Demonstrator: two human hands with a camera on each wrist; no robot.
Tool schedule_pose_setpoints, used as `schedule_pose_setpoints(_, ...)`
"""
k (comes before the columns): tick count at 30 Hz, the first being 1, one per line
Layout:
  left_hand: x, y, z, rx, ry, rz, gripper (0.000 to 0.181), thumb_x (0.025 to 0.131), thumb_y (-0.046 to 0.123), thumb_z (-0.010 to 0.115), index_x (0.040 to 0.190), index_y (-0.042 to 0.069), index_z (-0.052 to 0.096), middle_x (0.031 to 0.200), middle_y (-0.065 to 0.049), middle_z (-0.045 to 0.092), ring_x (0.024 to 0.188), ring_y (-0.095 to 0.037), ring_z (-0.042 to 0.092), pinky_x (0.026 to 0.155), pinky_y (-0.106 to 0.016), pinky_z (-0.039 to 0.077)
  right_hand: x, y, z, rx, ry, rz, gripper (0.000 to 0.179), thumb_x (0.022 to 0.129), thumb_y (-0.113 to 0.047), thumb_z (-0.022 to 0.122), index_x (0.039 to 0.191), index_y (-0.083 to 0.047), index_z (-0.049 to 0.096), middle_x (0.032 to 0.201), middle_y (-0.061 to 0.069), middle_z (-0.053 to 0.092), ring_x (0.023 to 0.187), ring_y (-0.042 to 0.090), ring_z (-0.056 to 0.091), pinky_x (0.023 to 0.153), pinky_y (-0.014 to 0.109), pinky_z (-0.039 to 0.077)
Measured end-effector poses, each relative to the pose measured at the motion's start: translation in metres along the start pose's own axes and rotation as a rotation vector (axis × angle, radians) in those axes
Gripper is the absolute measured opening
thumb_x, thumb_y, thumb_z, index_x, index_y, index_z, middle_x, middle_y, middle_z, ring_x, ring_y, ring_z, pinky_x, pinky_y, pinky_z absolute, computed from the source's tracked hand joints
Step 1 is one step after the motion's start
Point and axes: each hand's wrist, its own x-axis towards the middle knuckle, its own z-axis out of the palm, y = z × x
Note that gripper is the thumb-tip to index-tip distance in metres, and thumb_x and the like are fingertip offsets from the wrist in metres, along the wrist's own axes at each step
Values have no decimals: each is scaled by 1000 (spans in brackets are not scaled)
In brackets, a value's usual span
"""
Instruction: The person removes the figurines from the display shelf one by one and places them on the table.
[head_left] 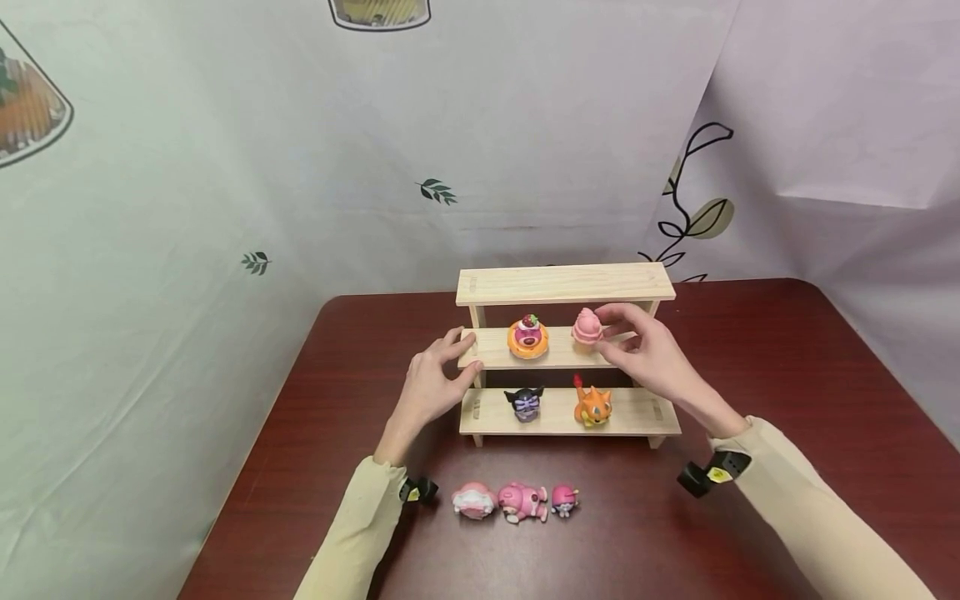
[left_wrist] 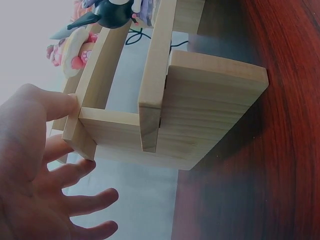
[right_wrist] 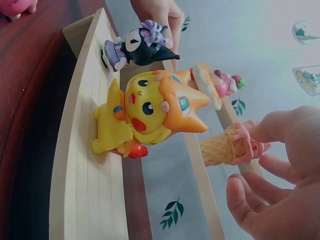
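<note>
A three-tier wooden display shelf (head_left: 566, 283) stands on the table. My left hand (head_left: 432, 379) grips the left end of its middle board, thumb and forefinger on the board and the other fingers spread in the left wrist view. My right hand (head_left: 651, 346) pinches a pink-topped ice cream cone figurine (head_left: 587, 327) at the right of that board. In the right wrist view its waffle cone (right_wrist: 219, 148) is upright relative to the board; whether its base touches is unclear. Beside it sits a doughnut-shaped figurine (head_left: 528, 340) with a strawberry on top.
On the lowest board stand a black-and-purple figurine (head_left: 526, 404) and an orange-and-yellow one (head_left: 594, 407). Three pink figurines lie in a row on the dark red table (head_left: 645, 550) in front: a pink-and-white one (head_left: 474, 501), a bear (head_left: 522, 502) and a small one (head_left: 564, 500).
</note>
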Motion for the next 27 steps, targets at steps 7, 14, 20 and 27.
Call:
schedule_pose_setpoints(7, 0, 0, 0, -1, 3, 3, 47, 88, 26, 74, 131, 8, 68, 137, -20, 58, 124, -36, 57, 96, -51, 46, 5, 1, 2, -9, -10, 13, 41, 86, 1, 75, 125, 3, 61, 116, 17, 65, 97, 29, 64, 75, 21, 51)
schedule_pose_setpoints(14, 0, 0, 0, -8, 10, 4, 47, 87, 26, 74, 131, 9, 68, 137, -19, 58, 123, -35, 58, 96, -51, 46, 8, 1, 2, -9, -42, 22, 43, 86, 0, 75, 127, 2, 61, 115, 17, 65, 98, 27, 63, 76, 23, 51)
schedule_pose_setpoints(20, 0, 1, 0, -13, 9, 4, 47, 87, 26, 74, 131, 9, 68, 137, -19, 58, 124, -35, 57, 96, -52, 46, 11, 2, 2, 25, -78, 25, 43, 87, 2, 74, 127, 4, 60, 112, 17, 64, 96, 26, 60, 77, 23, 51)
schedule_pose_setpoints(27, 0, 0, 0, -9, 10, 3, 48, 87, 26, 74, 131, 9, 68, 137, -19, 58, 123, -35, 58, 96, -52, 46, 12, 3, 4, 27, -78, 32, 43, 87, 1, 75, 127, 4, 60, 110, 17, 64, 95, 26, 60, 77, 25, 50)
